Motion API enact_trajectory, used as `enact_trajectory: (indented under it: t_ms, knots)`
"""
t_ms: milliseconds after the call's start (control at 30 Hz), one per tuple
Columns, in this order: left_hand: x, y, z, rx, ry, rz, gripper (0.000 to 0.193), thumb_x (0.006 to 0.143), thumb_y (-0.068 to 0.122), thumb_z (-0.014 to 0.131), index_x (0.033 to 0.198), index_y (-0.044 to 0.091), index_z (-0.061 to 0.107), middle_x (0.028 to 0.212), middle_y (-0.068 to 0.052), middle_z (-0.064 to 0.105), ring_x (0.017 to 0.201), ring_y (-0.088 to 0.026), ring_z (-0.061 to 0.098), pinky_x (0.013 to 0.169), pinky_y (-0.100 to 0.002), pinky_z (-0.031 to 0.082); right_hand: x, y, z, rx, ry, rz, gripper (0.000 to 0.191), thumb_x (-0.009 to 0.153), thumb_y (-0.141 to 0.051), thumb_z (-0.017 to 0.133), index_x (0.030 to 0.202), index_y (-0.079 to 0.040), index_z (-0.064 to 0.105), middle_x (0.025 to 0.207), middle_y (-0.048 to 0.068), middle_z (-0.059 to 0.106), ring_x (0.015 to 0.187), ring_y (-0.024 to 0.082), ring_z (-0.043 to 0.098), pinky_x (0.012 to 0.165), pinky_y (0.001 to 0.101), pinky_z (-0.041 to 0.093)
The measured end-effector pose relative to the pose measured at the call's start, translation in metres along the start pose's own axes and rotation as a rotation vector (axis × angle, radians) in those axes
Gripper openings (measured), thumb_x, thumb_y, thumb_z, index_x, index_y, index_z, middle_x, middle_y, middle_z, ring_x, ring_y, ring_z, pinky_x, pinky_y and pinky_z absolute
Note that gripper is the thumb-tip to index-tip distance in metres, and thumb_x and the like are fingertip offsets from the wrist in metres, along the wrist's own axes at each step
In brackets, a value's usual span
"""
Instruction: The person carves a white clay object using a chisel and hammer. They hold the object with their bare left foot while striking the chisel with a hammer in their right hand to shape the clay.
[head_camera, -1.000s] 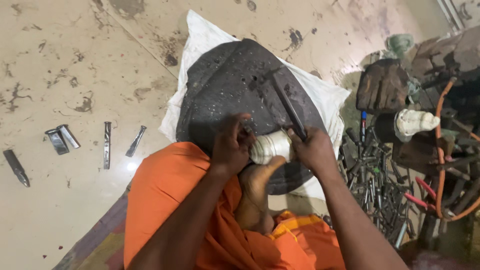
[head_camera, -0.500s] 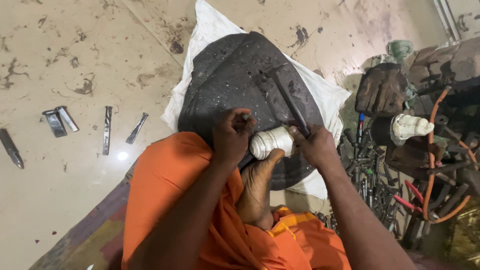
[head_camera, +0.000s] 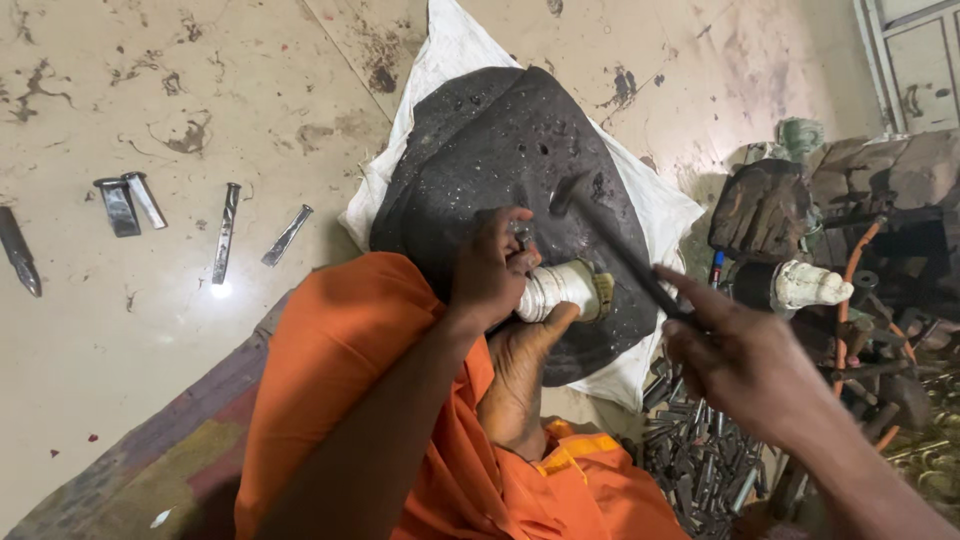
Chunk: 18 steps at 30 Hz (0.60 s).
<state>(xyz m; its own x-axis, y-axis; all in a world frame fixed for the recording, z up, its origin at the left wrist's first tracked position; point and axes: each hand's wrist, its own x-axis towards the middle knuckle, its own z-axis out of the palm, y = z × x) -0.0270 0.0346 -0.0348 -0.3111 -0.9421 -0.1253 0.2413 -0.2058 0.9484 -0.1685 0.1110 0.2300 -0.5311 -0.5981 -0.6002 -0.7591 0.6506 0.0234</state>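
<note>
I see the white carved piece (head_camera: 560, 290) lying across the dark stone slab (head_camera: 500, 150), long axis left-right, braced by a foot (head_camera: 520, 375). My left hand (head_camera: 490, 270) fingers clamp it; right hand (head_camera: 740, 360) grips a thin dark tool (head_camera: 620, 250), just right.

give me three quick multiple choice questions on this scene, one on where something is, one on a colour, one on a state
1. Where do the loose metal tools lie?
A. on the floor, left of the dark pad
B. on the white cloth
C. in the lap

2. What colour is the garment over the knee?
A. blue
B. orange
C. green

3. What is the left hand doing?
A. lying flat on the floor
B. holding the white piece
C. hanging free

Answers: 1 A, they rest on bare floor left of the dark pad. 2 B, the cloth is plainly orange. 3 B, its fingers close on the piece.
</note>
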Motion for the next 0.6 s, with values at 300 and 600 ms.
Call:
enact_trajectory:
  t_ms: [300,600]
  knots:
    - [-0.001,0.009,-0.002,-0.005,-0.054,0.041,0.054,0.090,-0.006,0.067,0.138,0.009,0.049,0.084,-0.011,0.074,0.082,-0.017,0.077,0.077,-0.031,0.058,-0.040,-0.106,-0.035,-0.517,-0.054,-0.037,0.077,0.097,0.002,0.047,0.166,-0.030,0.032,0.083,0.003,0.065,0.053,0.014,0.060,0.053,0.0280,0.054]
    - [-0.005,0.009,-0.006,0.054,-0.091,0.091,0.059,0.087,-0.002,0.071,0.140,0.012,0.049,0.085,-0.012,0.075,0.081,-0.023,0.078,0.076,-0.034,0.059,-0.030,-0.018,-0.034,0.276,0.452,-0.614,0.053,0.102,-0.018,0.053,0.154,-0.023,0.042,0.074,-0.005,0.063,0.049,0.002,0.056,0.046,0.0191,0.052]
